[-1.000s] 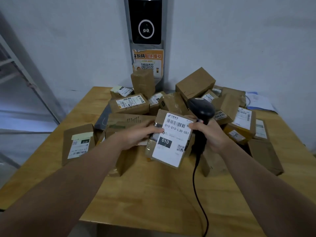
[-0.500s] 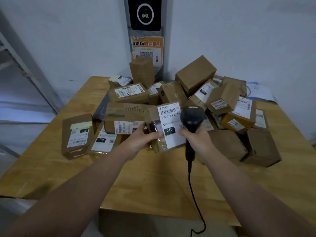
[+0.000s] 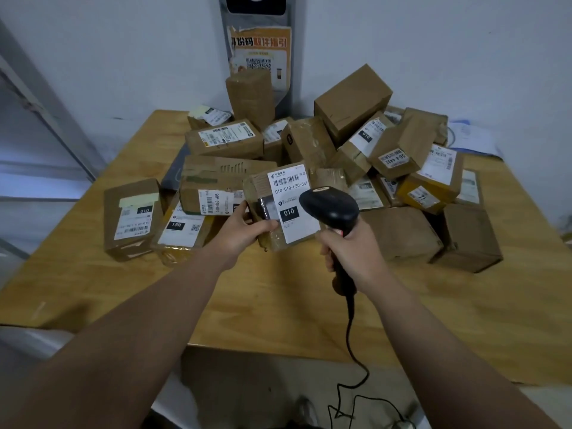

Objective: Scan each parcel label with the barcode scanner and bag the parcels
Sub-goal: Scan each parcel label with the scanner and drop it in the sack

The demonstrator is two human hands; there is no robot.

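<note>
The parcel (image 3: 258, 193) was held tilted above the wooden table (image 3: 278, 305), in front of the heap of other parcels (image 3: 349, 97), its white label (image 3: 292, 196) facing up. The left hand (image 3: 244, 230) gripped its left edge, thumb on top. The right hand (image 3: 349, 252) was curled round the black barcode scanner (image 3: 329, 207), whose head overlapped the label, perhaps just clear of it.

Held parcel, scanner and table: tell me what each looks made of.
Held parcel: brown cardboard, apparently wrapped in clear tape, judging by the glossy patches; its label looks like matte white paper. Scanner: black, probably plastic, smooth with a soft sheen. Table: light wood with visible grain; solid or laminate, I cannot tell.
</note>
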